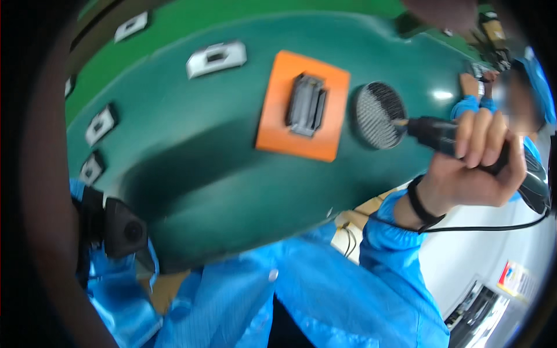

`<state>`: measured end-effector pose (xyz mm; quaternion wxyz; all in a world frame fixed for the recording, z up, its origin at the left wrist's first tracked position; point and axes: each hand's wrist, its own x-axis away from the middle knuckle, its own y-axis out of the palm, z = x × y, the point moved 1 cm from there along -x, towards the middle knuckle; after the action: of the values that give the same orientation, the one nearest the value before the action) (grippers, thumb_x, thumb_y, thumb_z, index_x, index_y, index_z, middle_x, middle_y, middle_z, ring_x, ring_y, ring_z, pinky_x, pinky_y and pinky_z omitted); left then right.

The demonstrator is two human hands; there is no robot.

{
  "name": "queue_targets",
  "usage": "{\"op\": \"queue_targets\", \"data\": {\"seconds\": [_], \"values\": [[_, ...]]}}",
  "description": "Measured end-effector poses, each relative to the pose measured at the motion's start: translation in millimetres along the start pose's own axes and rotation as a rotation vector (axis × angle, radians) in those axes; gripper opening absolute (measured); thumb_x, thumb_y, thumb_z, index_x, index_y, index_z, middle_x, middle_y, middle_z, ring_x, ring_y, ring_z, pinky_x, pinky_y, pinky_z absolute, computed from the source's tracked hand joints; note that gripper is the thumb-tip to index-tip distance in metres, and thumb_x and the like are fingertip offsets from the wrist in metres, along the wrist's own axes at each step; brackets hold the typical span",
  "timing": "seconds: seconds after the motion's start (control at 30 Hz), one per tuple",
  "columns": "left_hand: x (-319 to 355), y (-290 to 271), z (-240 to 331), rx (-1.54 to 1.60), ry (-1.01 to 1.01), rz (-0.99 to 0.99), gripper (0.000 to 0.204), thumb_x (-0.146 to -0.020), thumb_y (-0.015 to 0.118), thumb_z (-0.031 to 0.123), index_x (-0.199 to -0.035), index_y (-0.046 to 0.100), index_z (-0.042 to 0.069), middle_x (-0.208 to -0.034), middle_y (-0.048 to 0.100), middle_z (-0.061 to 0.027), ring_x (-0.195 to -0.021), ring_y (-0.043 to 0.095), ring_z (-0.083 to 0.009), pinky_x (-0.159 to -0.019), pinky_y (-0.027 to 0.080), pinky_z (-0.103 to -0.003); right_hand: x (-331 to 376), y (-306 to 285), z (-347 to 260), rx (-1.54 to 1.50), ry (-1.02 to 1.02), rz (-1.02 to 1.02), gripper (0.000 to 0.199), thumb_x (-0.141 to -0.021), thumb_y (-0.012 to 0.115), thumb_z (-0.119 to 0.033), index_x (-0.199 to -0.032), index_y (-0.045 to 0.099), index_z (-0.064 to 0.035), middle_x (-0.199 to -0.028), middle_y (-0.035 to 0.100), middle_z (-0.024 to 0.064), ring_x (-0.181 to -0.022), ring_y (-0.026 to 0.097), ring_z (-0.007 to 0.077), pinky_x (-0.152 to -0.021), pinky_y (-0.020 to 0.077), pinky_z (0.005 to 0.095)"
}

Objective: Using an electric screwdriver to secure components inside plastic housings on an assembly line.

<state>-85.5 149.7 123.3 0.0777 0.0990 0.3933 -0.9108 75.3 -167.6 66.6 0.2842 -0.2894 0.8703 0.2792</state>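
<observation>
My right hand is wrapped round a black electric screwdriver with a cable. Its thin tip points left, at or just over a round dark dish holding a mass of small metallic pieces too fine to make out. Left of the dish lies an orange plate, and on it rests a dark grey and silver ribbed block. My left forearm, in a blue sleeve, shows at the lower left with a black camera-like device by it. The left hand itself cannot be seen.
Several white housings with dark openings lie on the green table, one beyond the plate and another at left. A co-worker's hands are at the far right. The screwdriver's black cable loops under my right wrist.
</observation>
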Motion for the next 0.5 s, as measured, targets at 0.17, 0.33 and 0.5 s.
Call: {"op": "queue_targets", "data": {"seconds": [0.17,0.33,0.5], "values": [[33.0,-10.5,-29.6,0.002,0.016,0.012,0.092,-0.061,0.09,0.025,-0.14,0.052,-0.002,-0.145,0.053,-0.0127,-0.083,0.06,-0.011,-0.068,0.045,-0.023,72.8,26.6,-25.0,0.012,-0.04,0.174,0.061,-0.106,0.041,-0.02,-0.16,0.018,-0.0016,-0.061,0.041,0.0002,-0.041,0.038,0.0086,-0.046,0.0468,0.0254],[95.4,4.6,24.3,-0.019,0.111,0.178,0.094,-0.06,0.09,0.026,-0.14,0.051,-0.003,-0.145,0.053,-0.013,-0.083,0.06,-0.0112,-0.068,0.045,-0.023,83.8,45.2,-88.6,-0.334,0.134,-0.127,0.03,-0.104,0.057,-0.022,-0.12,0.047,0.0013,-0.086,0.063,0.0176,-0.06,0.061,0.0218,-0.057,0.0547,0.0312],[87.4,12.8,-32.4,0.037,-0.077,0.14,0.096,-0.059,0.091,0.026,-0.141,0.05,-0.003,-0.144,0.053,-0.0133,-0.084,0.059,-0.0114,-0.069,0.045,-0.023,52.9,7.9,-79.4,-0.134,0.075,-0.178,0.02,-0.105,0.055,-0.026,-0.104,0.049,-0.0071,-0.076,0.062,0.011,-0.064,0.064,0.0224,-0.06,0.0572,0.0299]]}}
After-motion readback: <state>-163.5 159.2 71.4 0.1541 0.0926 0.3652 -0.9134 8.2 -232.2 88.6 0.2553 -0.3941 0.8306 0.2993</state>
